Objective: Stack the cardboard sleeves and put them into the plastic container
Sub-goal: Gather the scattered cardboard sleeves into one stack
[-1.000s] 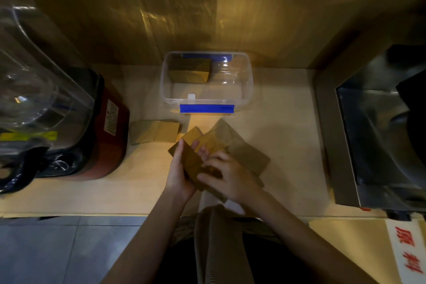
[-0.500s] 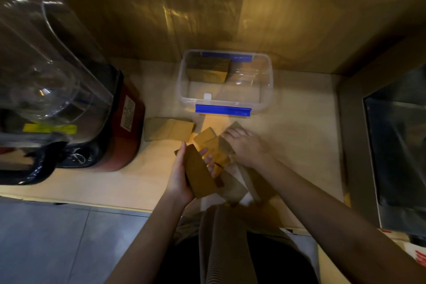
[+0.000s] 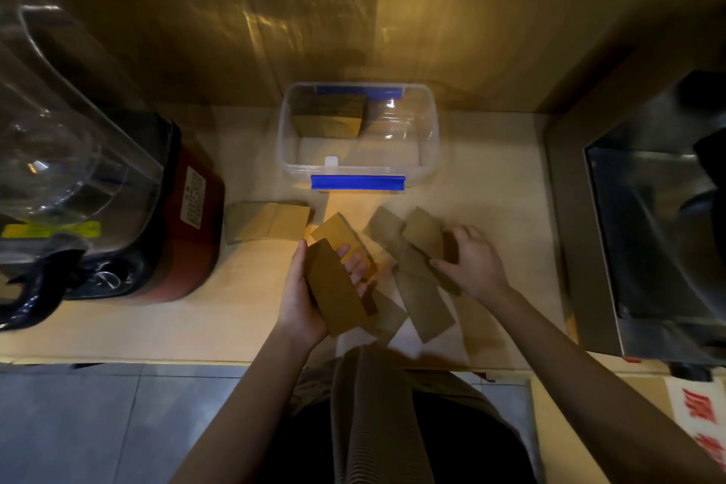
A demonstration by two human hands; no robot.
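Note:
My left hand [image 3: 302,299] grips a stack of flat brown cardboard sleeves [image 3: 334,289], held on edge above the counter. My right hand [image 3: 473,261] rests on loose sleeves [image 3: 424,236] spread to the right, fingers curled over one of them. More sleeves [image 3: 426,303] lie fanned toward the counter's front edge. A separate sleeve [image 3: 267,222] lies flat to the left. The clear plastic container [image 3: 428,137] with blue clips stands behind them, open, with a stack of sleeves [image 3: 328,118] in its back left corner.
A red-based blender [image 3: 184,208] with a clear jug [image 3: 59,122] stands at the left. At the right is a steel sink [image 3: 648,232]. A wooden wall [image 3: 353,12] backs the counter [image 3: 491,189], whose front edge runs just below my hands.
My right hand left the stack, reached up to the loose sleeves, then slid right onto the far-right ones. The left hand keeps its stack, now tilted more upright.

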